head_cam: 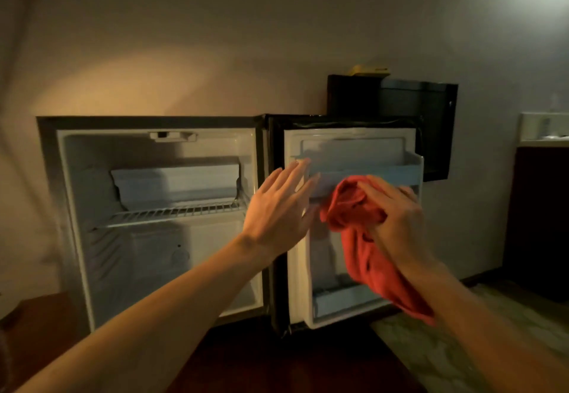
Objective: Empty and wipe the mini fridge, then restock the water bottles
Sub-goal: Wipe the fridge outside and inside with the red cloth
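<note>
Wiping now: crumpled red cloth [363, 223] bunched in gripping right hand [397, 211] just under pale plastic door shelf [369, 171] (long axis sideways), flat-fingered left hand [280, 205] beside that shelf's left end, holding nothing.

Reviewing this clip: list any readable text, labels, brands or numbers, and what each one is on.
None can be read.
Yellow object on the black box behind the fridge door: a dark mark on its edge, too blurred to read.
Mini fridge interior, door shelf, red cloth: no visible print.
</note>
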A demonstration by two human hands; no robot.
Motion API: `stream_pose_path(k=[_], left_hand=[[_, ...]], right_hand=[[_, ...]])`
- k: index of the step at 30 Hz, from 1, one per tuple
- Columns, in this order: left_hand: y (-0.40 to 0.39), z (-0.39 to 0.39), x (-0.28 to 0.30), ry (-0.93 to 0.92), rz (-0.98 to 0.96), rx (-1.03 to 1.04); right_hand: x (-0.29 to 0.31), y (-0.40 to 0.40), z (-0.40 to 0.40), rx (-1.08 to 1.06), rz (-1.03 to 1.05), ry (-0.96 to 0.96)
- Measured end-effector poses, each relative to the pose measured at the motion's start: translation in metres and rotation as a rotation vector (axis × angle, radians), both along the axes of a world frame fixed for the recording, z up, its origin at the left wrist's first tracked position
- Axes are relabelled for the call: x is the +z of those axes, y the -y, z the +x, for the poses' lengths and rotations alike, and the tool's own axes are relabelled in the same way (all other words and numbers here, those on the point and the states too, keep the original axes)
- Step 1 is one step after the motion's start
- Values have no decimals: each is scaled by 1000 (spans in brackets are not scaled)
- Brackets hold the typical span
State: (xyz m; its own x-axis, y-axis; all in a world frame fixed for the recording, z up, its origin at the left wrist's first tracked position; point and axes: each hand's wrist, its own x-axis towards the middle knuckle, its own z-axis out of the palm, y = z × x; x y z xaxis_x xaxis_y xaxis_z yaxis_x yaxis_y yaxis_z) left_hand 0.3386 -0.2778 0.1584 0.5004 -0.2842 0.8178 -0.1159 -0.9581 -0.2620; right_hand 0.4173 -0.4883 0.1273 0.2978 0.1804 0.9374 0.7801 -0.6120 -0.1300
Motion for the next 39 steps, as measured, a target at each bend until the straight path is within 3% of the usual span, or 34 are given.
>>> stream_pose_path(k=[6, 11, 19, 26, 31, 36, 39], left_hand=[[1, 31, 29, -35, 37, -31], [-9, 42, 27, -45, 35, -67], [-17, 49, 24, -32, -35, -152], [-15, 48, 24, -43, -40, -131], [-11, 47, 21, -52, -80, -142], [-14, 44, 23, -85, -104, -185], [-18, 40, 26, -104, -91, -196]], right_hand=[[73, -4, 25, -49, -14, 204], [106, -25, 54, -30, -208, 265], [141, -71, 61, -5, -551, 642], [142, -54, 78, -153, -625, 584], [135, -20, 89, -243, -547, 425], [147, -60, 65, -100, -633, 647], [150, -67, 71, -65, -656, 658]])
